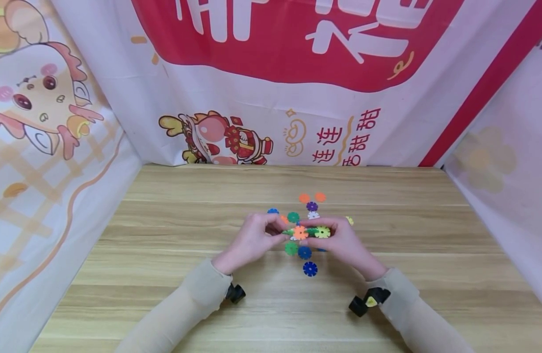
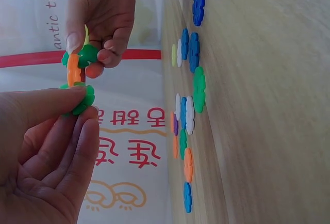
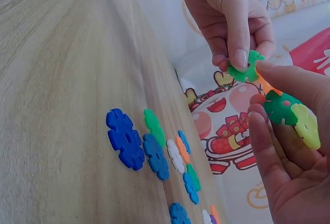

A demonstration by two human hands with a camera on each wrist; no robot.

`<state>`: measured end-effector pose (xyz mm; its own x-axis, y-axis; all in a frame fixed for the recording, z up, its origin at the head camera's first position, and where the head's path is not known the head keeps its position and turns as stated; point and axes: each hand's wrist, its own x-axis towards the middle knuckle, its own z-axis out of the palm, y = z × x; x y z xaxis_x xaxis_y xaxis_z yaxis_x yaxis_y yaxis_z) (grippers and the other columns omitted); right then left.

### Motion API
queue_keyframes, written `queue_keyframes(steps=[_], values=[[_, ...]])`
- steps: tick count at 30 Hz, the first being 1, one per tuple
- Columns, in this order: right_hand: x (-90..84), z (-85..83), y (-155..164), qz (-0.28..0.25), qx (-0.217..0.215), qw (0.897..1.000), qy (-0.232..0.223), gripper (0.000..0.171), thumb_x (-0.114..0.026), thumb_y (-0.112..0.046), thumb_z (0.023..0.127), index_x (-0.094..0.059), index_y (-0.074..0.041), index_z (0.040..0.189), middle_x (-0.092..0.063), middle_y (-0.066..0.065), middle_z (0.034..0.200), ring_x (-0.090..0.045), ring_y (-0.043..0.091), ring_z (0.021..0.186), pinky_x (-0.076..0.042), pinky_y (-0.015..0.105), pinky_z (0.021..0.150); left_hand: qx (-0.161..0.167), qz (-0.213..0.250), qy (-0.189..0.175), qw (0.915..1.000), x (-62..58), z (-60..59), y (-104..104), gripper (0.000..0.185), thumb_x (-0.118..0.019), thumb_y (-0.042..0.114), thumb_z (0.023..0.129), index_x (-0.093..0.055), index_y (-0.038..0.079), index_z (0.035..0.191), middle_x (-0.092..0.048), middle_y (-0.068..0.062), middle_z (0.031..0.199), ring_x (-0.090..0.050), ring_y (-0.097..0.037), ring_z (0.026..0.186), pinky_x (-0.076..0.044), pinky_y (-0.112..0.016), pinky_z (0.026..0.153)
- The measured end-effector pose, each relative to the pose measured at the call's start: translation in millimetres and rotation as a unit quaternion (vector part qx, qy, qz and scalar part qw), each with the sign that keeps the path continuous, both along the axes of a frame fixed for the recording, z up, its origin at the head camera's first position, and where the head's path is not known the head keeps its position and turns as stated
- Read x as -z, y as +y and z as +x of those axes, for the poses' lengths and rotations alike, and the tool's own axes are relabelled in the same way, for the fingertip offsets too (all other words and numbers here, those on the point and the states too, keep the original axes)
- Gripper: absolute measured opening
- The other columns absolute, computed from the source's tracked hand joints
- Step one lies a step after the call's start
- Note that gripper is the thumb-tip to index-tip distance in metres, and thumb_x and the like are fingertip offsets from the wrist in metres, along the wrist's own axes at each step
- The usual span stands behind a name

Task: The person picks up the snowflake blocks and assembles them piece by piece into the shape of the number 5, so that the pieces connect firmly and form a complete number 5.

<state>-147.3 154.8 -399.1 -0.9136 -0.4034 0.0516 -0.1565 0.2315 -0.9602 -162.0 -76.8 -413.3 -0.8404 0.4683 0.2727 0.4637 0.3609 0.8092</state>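
A short chain of plastic snowflake discs [image 1: 307,232] hangs above the wooden table [image 1: 165,274], held between both hands. My left hand [image 1: 277,231] pinches the green disc [image 2: 80,100] at the chain's left end between thumb and fingers. My right hand [image 1: 325,230] grips the other end, where a green disc [image 3: 281,108] and a yellow disc [image 3: 307,126] sit against its fingers. An orange disc [image 1: 300,232] joins the middle of the chain. In the right wrist view the left hand's thumb and forefinger show on the light green end disc [image 3: 247,66].
Several loose discs lie on the table under and beyond the hands: a blue one [image 1: 310,268] nearest me, blue [image 1: 304,252] and green [image 1: 291,248] ones, then orange [image 1: 304,198], purple [image 1: 312,206] and white [image 1: 313,214] ones farther back. Printed cloth walls [image 1: 76,147] close three sides.
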Motion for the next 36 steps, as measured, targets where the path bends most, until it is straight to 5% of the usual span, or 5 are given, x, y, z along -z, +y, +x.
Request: queue_keyframes(steps=[5,13,18,26,36], values=[[12.4,-5.9,2.6,0.022,0.014,1.0,0.009,0.035,-0.081,-0.023,0.074,-0.071,-0.02,0.107,-0.067,0.0,0.105,-0.062,0.023,0.088,-0.054,0.036,0.072,0.012,0.003,0.006,0.9999,-0.6,0.1,-0.5,0.017,-0.076,0.004,0.077,-0.069,0.017,0.084,-0.064,0.01,0.082,-0.061,-0.005,0.073,-0.053,-0.023,0.067],[-4.8,0.8,-0.1,0.03,0.003,0.999,0.023,0.033,-0.081,-0.02,0.074,-0.072,-0.013,0.105,-0.068,0.0,0.099,-0.061,0.022,0.085,-0.054,0.034,0.069,0.038,-0.001,0.018,0.9991,-5.1,1.6,0.3,0.015,-0.075,0.002,0.078,-0.068,0.014,0.084,-0.064,0.008,0.082,-0.061,-0.005,0.074,-0.053,-0.022,0.067],[1.6,-0.7,2.7,0.024,-0.02,0.999,0.017,0.031,-0.08,-0.016,0.075,-0.071,-0.011,0.105,-0.068,0.001,0.101,-0.062,0.024,0.088,-0.054,0.036,0.071,0.055,0.002,0.014,0.9984,-6.3,4.0,2.9,0.013,-0.074,0.001,0.078,-0.069,0.011,0.082,-0.065,0.007,0.081,-0.061,-0.005,0.071,-0.054,-0.025,0.064],[23.9,-7.7,7.4,0.018,-0.022,0.999,0.025,0.031,-0.08,-0.022,0.075,-0.071,-0.017,0.105,-0.067,0.0,0.105,-0.061,0.022,0.092,-0.053,0.034,0.072,0.057,0.001,0.012,0.9983,-5.5,4.5,3.9,0.013,-0.075,0.001,0.078,-0.069,0.012,0.082,-0.065,0.007,0.081,-0.061,-0.004,0.071,-0.054,-0.026,0.064],[11.6,-2.6,8.5,0.015,0.004,1.0,0.006,0.034,-0.081,-0.022,0.075,-0.07,-0.016,0.106,-0.066,0.002,0.105,-0.06,0.024,0.093,-0.052,0.038,0.077,0.045,-0.017,-0.031,0.9983,-5.1,-0.9,-3.5,0.025,-0.078,0.013,0.077,-0.068,0.013,0.099,-0.066,0.005,0.093,-0.062,-0.01,0.083,-0.053,-0.026,0.073]])
